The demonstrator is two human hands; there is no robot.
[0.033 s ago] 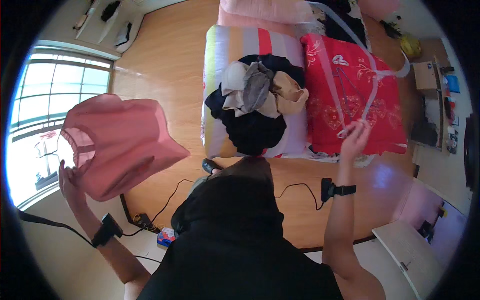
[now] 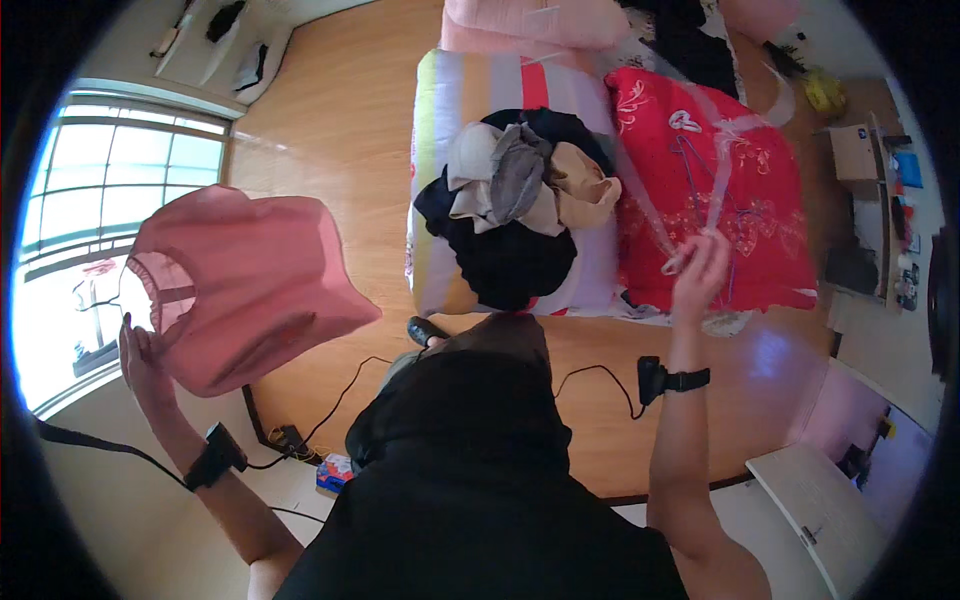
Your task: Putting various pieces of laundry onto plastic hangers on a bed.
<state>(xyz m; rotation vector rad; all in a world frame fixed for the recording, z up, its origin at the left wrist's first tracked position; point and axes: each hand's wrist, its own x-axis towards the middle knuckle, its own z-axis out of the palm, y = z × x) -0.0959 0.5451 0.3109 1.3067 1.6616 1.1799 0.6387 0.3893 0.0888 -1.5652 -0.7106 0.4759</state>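
My left hand (image 2: pixel 140 358), closed, grips a pink top (image 2: pixel 255 285) by the edge of its gathered opening. The top hangs spread out in the air at the left, in front of the window. Over the near edge of the red bedding my right hand (image 2: pixel 702 262) is closed around one end of a pale, see-through clothes hanger (image 2: pixel 722 165). Its curved hook points away to the right, and motion blurs its outline. A heap of black, grey, white and beige clothes (image 2: pixel 515 200) lies between my hands on a striped quilt (image 2: pixel 435 110).
Red bedding (image 2: pixel 780 215) with thin purple lines on it lies right of the striped quilt. Beyond are pink bedding (image 2: pixel 540 25) and dark clothes. Cables (image 2: pixel 335 400) cross the wooden floor. A window (image 2: pixel 140 160) is at left; shelves (image 2: pixel 865 190) stand at right.
My right hand has moved slightly nearer and to the left, and the hanger has swung with it. The pink top has hardly moved.
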